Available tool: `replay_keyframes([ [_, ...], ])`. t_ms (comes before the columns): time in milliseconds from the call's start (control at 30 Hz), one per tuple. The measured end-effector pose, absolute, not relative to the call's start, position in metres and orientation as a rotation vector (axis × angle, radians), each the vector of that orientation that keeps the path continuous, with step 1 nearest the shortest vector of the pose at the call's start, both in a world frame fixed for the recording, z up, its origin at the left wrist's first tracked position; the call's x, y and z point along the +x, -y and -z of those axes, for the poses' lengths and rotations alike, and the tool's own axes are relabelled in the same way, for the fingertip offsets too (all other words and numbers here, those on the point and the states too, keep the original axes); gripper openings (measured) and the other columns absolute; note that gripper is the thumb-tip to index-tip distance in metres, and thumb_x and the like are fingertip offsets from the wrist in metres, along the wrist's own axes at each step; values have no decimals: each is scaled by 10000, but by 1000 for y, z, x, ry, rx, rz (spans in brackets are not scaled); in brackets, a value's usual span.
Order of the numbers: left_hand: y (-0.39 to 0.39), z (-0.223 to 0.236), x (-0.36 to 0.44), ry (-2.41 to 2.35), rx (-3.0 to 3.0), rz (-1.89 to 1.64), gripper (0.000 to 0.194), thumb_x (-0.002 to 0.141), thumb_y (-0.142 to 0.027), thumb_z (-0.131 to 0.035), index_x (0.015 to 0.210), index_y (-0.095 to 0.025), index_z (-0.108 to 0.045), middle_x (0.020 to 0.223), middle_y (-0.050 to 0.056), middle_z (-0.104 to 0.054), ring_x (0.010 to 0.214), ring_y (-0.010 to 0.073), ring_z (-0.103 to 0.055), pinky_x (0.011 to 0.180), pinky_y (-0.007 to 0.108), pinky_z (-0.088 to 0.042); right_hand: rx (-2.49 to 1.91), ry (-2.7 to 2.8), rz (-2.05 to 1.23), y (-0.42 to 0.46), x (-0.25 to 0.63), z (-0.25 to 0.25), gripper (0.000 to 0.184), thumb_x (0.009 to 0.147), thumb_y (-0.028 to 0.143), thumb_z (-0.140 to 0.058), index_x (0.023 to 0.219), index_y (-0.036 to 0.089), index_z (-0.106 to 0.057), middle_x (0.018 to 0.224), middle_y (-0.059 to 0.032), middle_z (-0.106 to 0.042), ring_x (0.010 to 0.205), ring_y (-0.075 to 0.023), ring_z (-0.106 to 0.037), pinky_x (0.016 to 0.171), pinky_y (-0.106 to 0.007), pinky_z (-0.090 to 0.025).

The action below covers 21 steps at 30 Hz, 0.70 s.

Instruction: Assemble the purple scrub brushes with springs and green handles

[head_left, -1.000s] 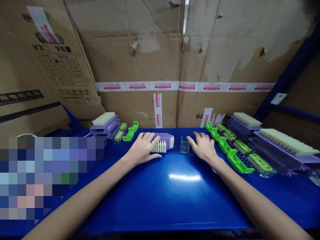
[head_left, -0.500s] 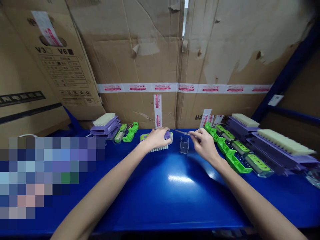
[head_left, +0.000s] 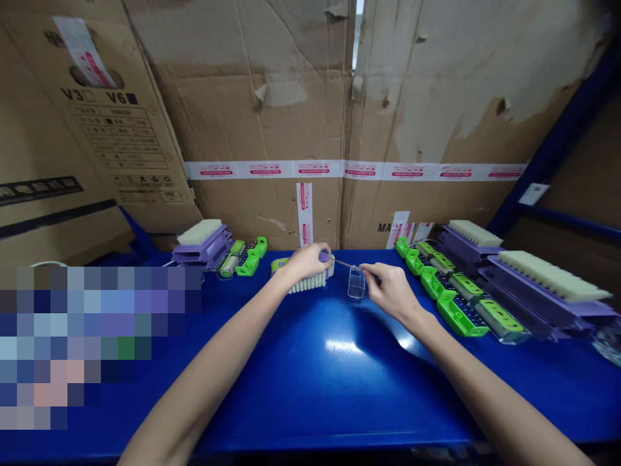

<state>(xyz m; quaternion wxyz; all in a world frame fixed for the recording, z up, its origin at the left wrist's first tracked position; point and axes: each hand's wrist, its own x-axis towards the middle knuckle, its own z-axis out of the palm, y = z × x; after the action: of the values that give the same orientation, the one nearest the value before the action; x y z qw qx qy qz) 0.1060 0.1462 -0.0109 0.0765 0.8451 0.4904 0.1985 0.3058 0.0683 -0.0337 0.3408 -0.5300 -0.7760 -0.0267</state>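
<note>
My left hand (head_left: 306, 260) is closed over a purple brush (head_left: 310, 279) with pale bristles, holding it on the blue table (head_left: 339, 375). My right hand (head_left: 388, 288) pinches a thin metal tool (head_left: 345, 264), its tip pointing left at the brush's end. A small clear plastic box (head_left: 356, 283) stands on the table between my two hands, just under the tool.
A purple brush (head_left: 204, 241) and green parts (head_left: 247, 255) lie at the back left. A row of green pieces (head_left: 451, 291) and larger purple brushes (head_left: 548, 285) runs along the right. Cardboard boxes (head_left: 310, 123) wall off the back. A blurred patch covers the left.
My left hand went from resting beside the brush to gripping it from above. My right hand rose off the table, took up the thin metal tool and brought it left towards the brush.
</note>
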Motion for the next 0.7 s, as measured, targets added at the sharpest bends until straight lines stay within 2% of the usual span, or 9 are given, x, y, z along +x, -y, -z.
replay_keyframes([
  [267,-149,18,107,-1445,2551,-661,290,796,-308,-576,1049,-194,-660,1058,72,-697,1008,227,-636,909,326,-476,-1655,2070,12,-59,288,29,314,903,224,-383,883,192,-695,834,-69,-729,761,-187,-679,633,-245,-384],
  [500,-150,18,107,-1461,2620,-598,304,814,-318,-534,1038,-194,-698,1010,89,-710,973,241,-650,879,333,-486,-1904,2263,258,-51,272,36,298,935,278,-338,964,208,-627,813,-94,-719,719,-254,-685,539,-269,-316],
  [600,-149,16,107,-1480,2700,-553,348,815,-312,-517,1101,-199,-681,1042,90,-703,1008,253,-639,921,351,-463,-1915,2314,307,-51,270,40,293,935,272,-335,1014,201,-608,807,-96,-719,708,-253,-687,522,-263,-294],
  [700,-150,16,108,-1453,2735,-535,360,815,-317,-519,1128,-217,-666,1101,79,-690,1063,258,-620,956,356,-441,-1860,2293,335,-51,273,40,271,925,284,-356,960,211,-615,812,-69,-721,703,-235,-685,514,-260,-280],
])
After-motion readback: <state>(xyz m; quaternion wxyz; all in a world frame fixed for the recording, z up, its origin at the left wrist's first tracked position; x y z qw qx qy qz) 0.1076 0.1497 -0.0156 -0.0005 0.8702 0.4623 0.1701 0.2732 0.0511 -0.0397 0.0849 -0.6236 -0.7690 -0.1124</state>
